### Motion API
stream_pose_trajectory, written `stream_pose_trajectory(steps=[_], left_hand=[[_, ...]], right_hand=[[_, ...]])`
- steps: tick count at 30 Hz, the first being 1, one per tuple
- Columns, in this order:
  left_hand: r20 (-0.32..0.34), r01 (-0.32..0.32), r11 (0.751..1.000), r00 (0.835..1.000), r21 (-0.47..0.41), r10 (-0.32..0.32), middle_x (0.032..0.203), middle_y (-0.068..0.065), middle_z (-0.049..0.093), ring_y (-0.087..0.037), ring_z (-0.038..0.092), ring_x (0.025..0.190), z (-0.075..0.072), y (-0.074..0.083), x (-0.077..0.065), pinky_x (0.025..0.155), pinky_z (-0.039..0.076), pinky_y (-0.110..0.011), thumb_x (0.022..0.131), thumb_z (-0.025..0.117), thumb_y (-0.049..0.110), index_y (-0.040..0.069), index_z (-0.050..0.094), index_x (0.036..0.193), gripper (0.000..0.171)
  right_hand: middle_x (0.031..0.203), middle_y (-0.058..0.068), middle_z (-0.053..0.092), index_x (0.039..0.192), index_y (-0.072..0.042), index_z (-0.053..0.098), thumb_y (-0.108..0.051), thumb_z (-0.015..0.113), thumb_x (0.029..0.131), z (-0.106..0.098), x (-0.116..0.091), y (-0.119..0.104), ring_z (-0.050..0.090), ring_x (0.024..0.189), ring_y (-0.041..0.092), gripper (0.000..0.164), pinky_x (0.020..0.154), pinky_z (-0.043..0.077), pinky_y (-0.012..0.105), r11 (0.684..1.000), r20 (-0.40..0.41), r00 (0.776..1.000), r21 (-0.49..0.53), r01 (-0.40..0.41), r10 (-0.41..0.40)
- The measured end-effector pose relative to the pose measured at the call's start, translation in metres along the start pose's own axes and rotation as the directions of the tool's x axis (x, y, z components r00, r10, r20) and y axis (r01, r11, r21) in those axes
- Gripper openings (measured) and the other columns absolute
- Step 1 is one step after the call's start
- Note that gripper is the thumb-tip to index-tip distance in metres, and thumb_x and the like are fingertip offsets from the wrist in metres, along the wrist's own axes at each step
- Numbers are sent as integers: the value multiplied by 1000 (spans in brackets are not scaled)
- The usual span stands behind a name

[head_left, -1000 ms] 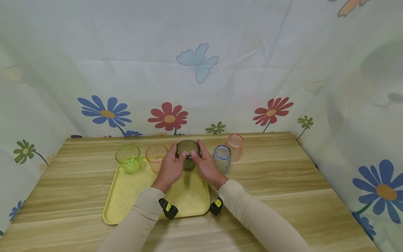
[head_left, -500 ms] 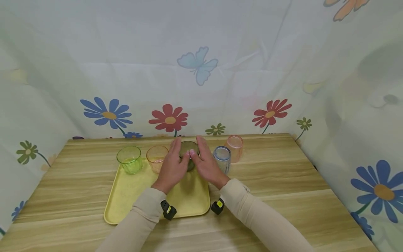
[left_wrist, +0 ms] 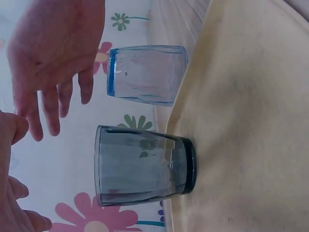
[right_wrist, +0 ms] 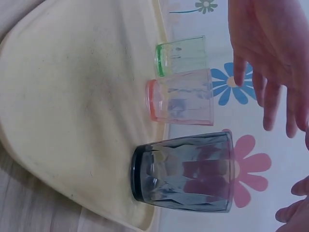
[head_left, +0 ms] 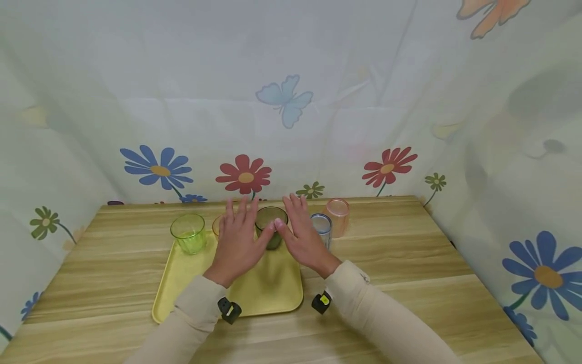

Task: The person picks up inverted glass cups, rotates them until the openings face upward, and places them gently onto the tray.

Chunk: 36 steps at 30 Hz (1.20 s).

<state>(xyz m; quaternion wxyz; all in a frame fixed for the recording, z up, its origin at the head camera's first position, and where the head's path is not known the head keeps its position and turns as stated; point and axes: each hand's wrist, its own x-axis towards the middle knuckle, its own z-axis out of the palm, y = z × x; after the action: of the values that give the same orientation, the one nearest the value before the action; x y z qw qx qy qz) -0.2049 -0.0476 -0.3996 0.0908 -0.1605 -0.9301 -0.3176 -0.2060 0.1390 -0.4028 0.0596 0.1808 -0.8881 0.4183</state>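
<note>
Over the tray [head_left: 268, 296], your left hand [head_left: 236, 248] has let go, fingers straight; the dark cup [left_wrist: 145, 166] stands near the tray's far right corner, seemingly placed; your right hand [head_left: 306, 243], by the tray's right edge, has released too.

You can read no text, label, brand, number or sign in head view, left wrist view or right wrist view. In head view, note bright yellow patch [head_left: 230, 308] on small black box-shaped device [head_left: 234, 314] at your left wrist, and second bright yellow patch [head_left: 325, 299] on second small black box-shaped device [head_left: 320, 305] at your right wrist. Both patches too small to tell whether they bear lettering.
</note>
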Motion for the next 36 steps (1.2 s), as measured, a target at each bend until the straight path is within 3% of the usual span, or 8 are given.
stream_pose_trajectory(steps=[7,15,19,28,33,36], left_hand=[[46,58,995,997,81,-62,177,-14,2,-46,-14,161,-14,-7,-10,122,-2,-81,101,47,69,24,13,169,89],[45,107,986,992,131,-114,177,-17,2,-51,-17,159,-32,-23,-23,116,-6,-86,97,46,76,27,14,169,92],[39,132,979,989,154,-139,176,-20,1,-54,-15,158,-40,-33,-34,115,-6,-87,97,45,77,25,16,169,94],[13,166,961,985,224,-173,172,-31,8,-63,-8,155,-50,-57,-54,113,1,-89,97,45,77,20,18,168,95],[17,200,953,978,229,-209,171,-34,6,-65,-7,154,-55,-74,-62,112,3,-90,98,45,76,13,17,168,98],[16,206,954,976,219,-215,169,-38,8,-68,1,152,-59,-86,-66,111,11,-89,100,46,72,5,17,166,99]], right_hand=[[177,15,8,167,-8,22,-36,47,111,-8,-7,-1,-9,164,38,67,129,7,71,993,-27,999,-115,31,-34],[176,17,13,166,-11,26,-41,47,110,-16,-11,5,-4,163,44,67,125,5,77,951,-21,999,-309,26,-34],[176,18,12,166,-10,27,-44,45,110,-20,-13,12,-3,163,45,68,126,5,75,934,5,1000,-358,-2,5],[175,20,16,164,-7,32,-46,50,108,-28,-17,25,2,163,46,71,126,9,75,912,1,1000,-411,-2,2],[174,22,16,163,-6,32,-46,52,107,-31,-17,30,2,162,46,72,126,10,75,909,12,1000,-417,5,0],[174,23,16,163,-5,32,-45,52,108,-31,-16,32,3,162,46,71,127,11,73,904,27,1000,-427,15,-4]])
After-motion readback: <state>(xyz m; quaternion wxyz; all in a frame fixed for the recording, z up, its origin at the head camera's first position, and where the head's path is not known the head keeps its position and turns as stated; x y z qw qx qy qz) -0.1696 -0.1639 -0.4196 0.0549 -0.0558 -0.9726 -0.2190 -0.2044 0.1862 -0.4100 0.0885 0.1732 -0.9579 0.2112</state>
